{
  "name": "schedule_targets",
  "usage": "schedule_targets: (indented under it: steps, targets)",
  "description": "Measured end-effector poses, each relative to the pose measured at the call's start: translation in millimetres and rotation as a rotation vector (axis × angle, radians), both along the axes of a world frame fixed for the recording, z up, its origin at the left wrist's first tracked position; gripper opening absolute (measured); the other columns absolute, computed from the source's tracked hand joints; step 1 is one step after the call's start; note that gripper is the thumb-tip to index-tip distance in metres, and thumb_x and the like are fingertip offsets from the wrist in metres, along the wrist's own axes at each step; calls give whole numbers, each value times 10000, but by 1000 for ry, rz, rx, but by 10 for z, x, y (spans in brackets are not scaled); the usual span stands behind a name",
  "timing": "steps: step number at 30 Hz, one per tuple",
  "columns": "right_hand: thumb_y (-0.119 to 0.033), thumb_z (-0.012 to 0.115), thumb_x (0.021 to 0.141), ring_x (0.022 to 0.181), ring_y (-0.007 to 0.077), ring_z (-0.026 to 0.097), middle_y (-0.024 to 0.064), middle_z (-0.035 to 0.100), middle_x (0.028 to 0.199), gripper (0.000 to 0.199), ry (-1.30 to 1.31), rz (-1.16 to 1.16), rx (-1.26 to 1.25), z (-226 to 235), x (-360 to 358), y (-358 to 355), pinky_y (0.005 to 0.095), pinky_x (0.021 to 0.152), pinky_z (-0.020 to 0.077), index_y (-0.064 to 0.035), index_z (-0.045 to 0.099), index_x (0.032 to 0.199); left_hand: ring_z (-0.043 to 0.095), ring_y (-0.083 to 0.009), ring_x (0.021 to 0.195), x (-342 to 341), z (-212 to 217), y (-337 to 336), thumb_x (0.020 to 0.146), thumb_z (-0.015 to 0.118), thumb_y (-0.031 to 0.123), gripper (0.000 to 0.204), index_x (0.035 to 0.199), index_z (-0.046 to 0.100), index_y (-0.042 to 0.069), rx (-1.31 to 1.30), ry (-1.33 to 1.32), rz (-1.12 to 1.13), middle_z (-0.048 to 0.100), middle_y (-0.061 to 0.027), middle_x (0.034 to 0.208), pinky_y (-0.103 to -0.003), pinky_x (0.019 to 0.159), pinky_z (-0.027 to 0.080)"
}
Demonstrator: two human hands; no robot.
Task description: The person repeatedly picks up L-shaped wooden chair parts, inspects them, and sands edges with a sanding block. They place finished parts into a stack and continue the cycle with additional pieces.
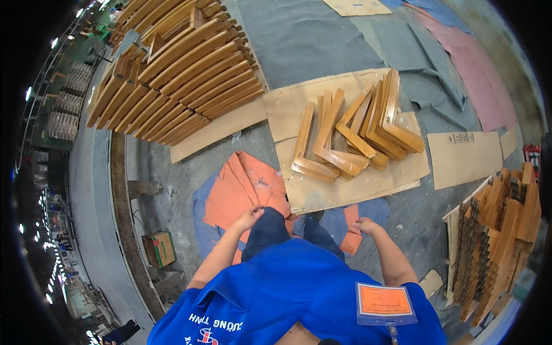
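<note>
The left hand (250, 217) rests at the person's left knee, fingers curled loosely against the dark trouser leg, holding nothing; the right hand (365, 225) hangs just beside the right leg at about four o'clock from the left one, fingers bent inward, and whether it pinches anything I cannot tell. Under both hands lies an orange cloth (244, 187) spread over a blue cloth (368, 210) on the grey floor; the left hand is above the orange cloth's near edge, the right hand above an orange corner near the blue patch. At twelve o'clock from the hands, near but apart from them, a cardboard sheet (351, 187) carries a cluster of L-shaped wooden parts (356, 135), some lying flat, others leaning on edge against one another. At ten to eleven o'clock, well apart, a large stack of curved wooden slats (172, 75) sits in rows; at three o'clock another wooden stack (500, 230) stands on edge; at eight o'clock a small cardboard box (159, 248) sits beside a wooden beam. A blue shirt with an orange badge (385, 302) fills the lower edge.
</note>
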State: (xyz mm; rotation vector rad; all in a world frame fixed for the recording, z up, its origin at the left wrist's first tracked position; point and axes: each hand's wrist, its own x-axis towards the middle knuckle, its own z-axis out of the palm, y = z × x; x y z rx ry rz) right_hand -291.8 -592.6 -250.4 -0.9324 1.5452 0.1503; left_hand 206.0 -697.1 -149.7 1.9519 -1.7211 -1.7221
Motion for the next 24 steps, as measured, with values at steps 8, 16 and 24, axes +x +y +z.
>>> schedule_targets:
  steps: [8, 16, 24]
  targets:
    - [-376, 646, 845, 777, 166, 604, 82, 645, 1011, 563, -102, -393, 52, -102, 364, 163, 306, 570, 475, -17, 531, 1263, 629, -276, 995, 5, -268, -823, 875, 585, 365, 461, 1181, 597, 21, 111, -332, -363, 651, -179, 1066, -346, 860, 489]
    - [-386, 631, 855, 721, 163, 585, 69, 628, 925, 539, -64, -731, 190, -688, 929, 38, 294, 538, 453, -17, 544, 1238, 615, -309, 998, -385, -1282, -1948, 817, 655, 349, 509, 1208, 566, 35, 135, -319, -740, 636, -197, 1071, -381, 862, 485]
    - [-348, 625, 858, 740, 174, 596, 96, 626, 964, 535, -119, -958, 63, -1986, 1549, -889, 295, 562, 471, -11, 517, 1259, 467, -320, 1178, -1473, -2841, -2945, 671, 775, 295, 733, 1283, 443, 65, -175, -386, -1446, 499, -153, 1230, -405, 952, 427]
